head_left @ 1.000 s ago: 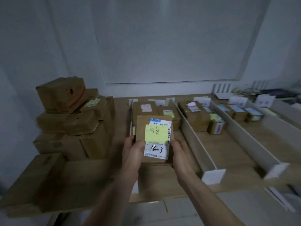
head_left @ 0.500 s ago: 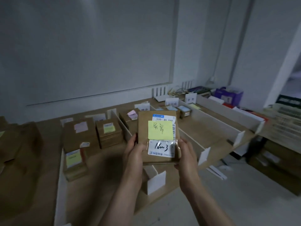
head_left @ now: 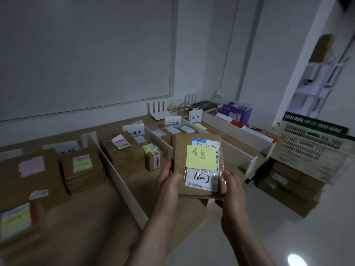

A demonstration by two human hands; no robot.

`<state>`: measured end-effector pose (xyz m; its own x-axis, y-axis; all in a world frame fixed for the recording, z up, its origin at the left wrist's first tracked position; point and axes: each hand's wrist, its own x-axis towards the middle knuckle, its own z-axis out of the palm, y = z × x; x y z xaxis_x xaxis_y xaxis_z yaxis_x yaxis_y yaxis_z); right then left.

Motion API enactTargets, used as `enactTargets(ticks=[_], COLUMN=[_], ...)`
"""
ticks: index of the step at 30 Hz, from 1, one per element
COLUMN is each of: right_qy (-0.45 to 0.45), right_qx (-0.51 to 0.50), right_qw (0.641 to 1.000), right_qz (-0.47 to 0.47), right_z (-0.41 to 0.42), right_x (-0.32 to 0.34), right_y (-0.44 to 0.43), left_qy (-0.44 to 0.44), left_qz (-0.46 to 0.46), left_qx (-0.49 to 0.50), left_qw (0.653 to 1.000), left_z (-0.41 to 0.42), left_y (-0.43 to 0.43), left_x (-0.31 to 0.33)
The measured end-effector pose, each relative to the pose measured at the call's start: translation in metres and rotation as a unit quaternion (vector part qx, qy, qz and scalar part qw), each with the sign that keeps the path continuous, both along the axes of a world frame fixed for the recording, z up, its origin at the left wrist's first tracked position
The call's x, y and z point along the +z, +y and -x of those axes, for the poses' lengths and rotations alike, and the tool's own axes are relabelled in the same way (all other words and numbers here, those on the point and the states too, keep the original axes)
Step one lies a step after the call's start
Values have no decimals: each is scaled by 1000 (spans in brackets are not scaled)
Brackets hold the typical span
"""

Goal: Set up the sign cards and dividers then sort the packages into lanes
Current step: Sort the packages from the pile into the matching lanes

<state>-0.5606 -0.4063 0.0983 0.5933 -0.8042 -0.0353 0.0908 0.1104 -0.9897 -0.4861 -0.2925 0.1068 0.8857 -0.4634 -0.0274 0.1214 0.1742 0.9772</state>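
Your left hand [head_left: 169, 181] and right hand [head_left: 230, 191] grip a parcel [head_left: 180, 150] near the front edge of the desk [head_left: 92, 217] — crates [head_left: 311, 146] stand off its right end.

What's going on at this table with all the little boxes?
A person is sorting parcels. The left hand and right hand hold a flat brown package above the table, label up. Its yellow note reads 异常. White dividers split the table into lanes, and one sign card at the back shows the same characters. Sorted packages already lie in the lanes.
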Motion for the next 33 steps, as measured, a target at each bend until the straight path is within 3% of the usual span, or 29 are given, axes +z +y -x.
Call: enactTargets(ticks=[9,20,33], right_qy=[1,18,70], right_qx=[5,95,53], right_qw=[1000,995,996], right_qz=[11,17,4], right_z=[-38,-75,-125], right_x=[-13,-9,-27], right_y=[-95,-280,-461], left_qy=[20,67,69], left_qz=[-1,-30,-7], left_qx=[13,122,99], left_qw=[1000,990,993], left_z=[-33,-68,-121], left_y=[-93,-273,-465], left_x=[-11,-13,-36])
